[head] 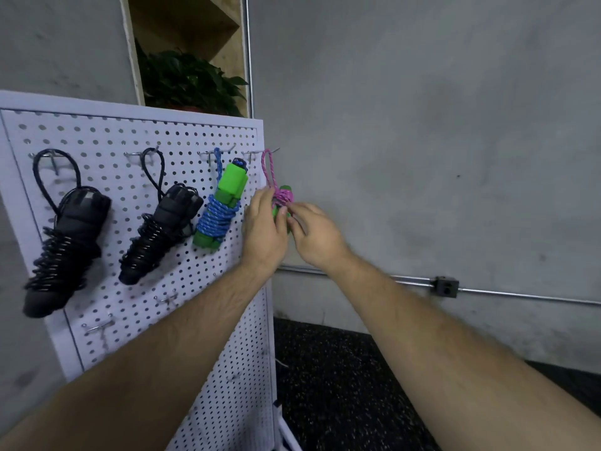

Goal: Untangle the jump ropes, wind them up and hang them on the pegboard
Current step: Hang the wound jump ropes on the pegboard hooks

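A white pegboard (195,275) of perforated sheet metal stands against a rough grey concrete wall (422,125), with thin wire hooks along its top row. Two black jump ropes (65,242) hang from the left hooks. Each has its cord coiled in tight spirals round padded, matte handles, and a long loop rises to the hook. Next to them hangs a blue jump rope (216,219), a speckled braided cord wound round blocky bright green foam handles. At the board's right edge is the pink jump rope (283,196), a braided cord flecked with white and wrapped round the same kind of green foam handles. Its narrow loop (268,169) runs up and over the rightmost hook (275,150). The bundle sits between the two hands, just below that hook and partly past the board's edge. The left hand (263,227) has its back to the camera and its fingers curled round the left side of the bundle, gripping it. The right hand (313,234) comes in from the right, and its thumb and forefinger pinch the pink cord where it crosses the handles. Behind the board, a leafy dark green plant (185,83) sits in a plywood shelf (227,37). A metal conduit (520,296) with a small junction box runs along the wall above a dark speckled floor (341,385).
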